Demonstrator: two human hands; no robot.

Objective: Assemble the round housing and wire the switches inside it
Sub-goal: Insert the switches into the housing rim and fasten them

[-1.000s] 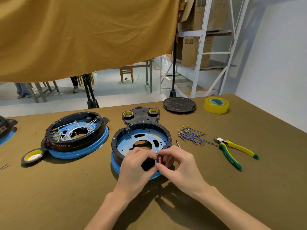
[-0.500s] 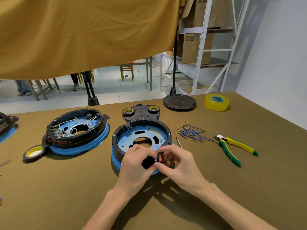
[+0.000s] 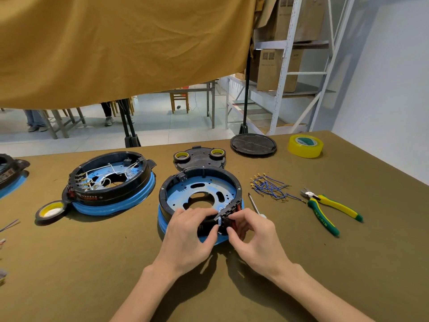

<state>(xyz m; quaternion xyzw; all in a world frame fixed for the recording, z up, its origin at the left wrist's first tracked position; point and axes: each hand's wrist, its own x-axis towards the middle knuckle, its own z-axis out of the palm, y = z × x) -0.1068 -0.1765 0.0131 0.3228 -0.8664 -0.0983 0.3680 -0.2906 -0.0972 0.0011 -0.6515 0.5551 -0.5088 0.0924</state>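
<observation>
Round black plastic housing on a blue base (image 3: 199, 182) mid-tabletop, left hand (image 3: 188, 238) gripping its near rim, right hand (image 3: 253, 238) pinching a small black-and-red switch (image 3: 228, 220) there, yellow-green pliers (image 3: 329, 210) towards the right edge

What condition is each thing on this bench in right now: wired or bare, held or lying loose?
Round housing: bare inside, no wires, gripped at its near rim.
Switch: red, pinched at the housing's near rim.
Left hand: grips the housing's near wall.
Right hand: pinches the switch.
Second housing: already wired with white leads.
Blue wires: lying loose.
Pliers: lying unused, jaws shut.
Screwdriver: lying beside the housing.
</observation>
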